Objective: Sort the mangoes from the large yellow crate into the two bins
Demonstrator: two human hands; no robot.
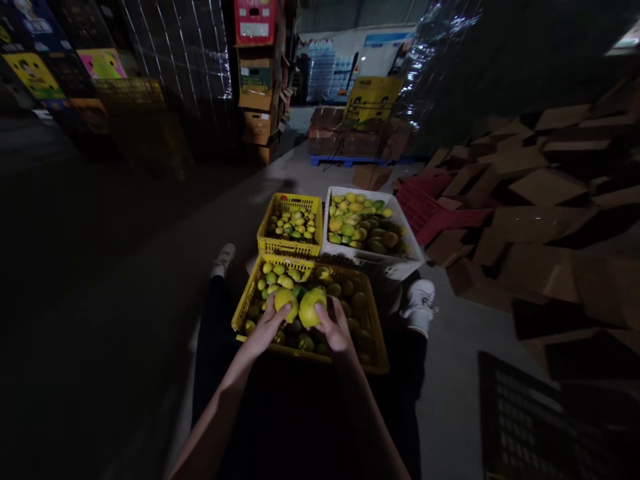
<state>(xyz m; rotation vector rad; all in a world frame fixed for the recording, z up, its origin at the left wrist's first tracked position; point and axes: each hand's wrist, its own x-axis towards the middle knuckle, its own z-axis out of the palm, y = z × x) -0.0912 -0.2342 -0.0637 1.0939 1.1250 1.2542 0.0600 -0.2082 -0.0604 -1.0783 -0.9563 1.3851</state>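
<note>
My left hand (270, 325) is closed around a yellow lemon (287, 304). Beside it, my right hand (336, 325) grips a second, yellow-green lemon (313, 307). Both fruits are held close together above a large yellow plastic crate (379, 333), which contains many yellow and green lemons, partly hidden by my hands and in shadow. Behind it stands a smaller yellow crate (290, 248) with small yellow and green lemons. A white crate (367, 255) to its right is heaped with larger yellow-green lemons, darker ones toward the front.
My shoes (420, 297) flank the crates. Cardboard boxes (540, 227) pile up at the right beside a red crate (430, 210). A blue pallet (345, 161) carries cartons at the back. A dark crate (520, 413) lies at lower right; stacked boxes (256, 87) stand behind.
</note>
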